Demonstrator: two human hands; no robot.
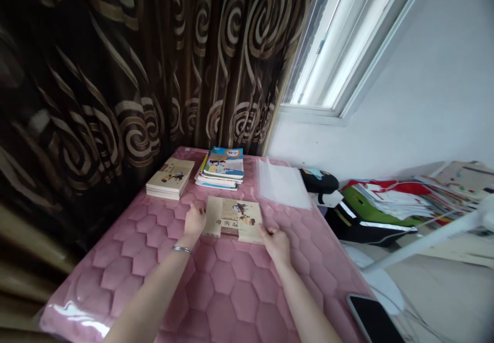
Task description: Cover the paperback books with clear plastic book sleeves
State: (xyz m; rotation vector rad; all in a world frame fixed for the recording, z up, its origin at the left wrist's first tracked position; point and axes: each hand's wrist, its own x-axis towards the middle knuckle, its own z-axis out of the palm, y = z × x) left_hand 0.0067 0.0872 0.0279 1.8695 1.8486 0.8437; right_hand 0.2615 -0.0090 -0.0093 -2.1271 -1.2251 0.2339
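Observation:
A beige paperback book (241,214) with dark Chinese characters and a small painted figure on its cover lies in front of me, sideways to my view. My right hand (277,244) grips its near right corner, thumb on the cover edge. At the book's left edge is my left hand (195,221), fingers bent against it; the fingertips are partly hidden. A bracelet circles the left wrist. Further left sits a stack of similar beige books (171,178). Behind the held book stands a pile of colourful textbooks (224,163), a blue one on top.
Everything rests on a pink quilted mattress (219,302) under clear plastic. Translucent plastic sheets (283,183) lie at the back right, beside a black case (318,181). Beyond the right edge are a phone (374,317), a white lamp arm (428,245) and heaped papers (397,204). A patterned curtain (200,75) hangs behind.

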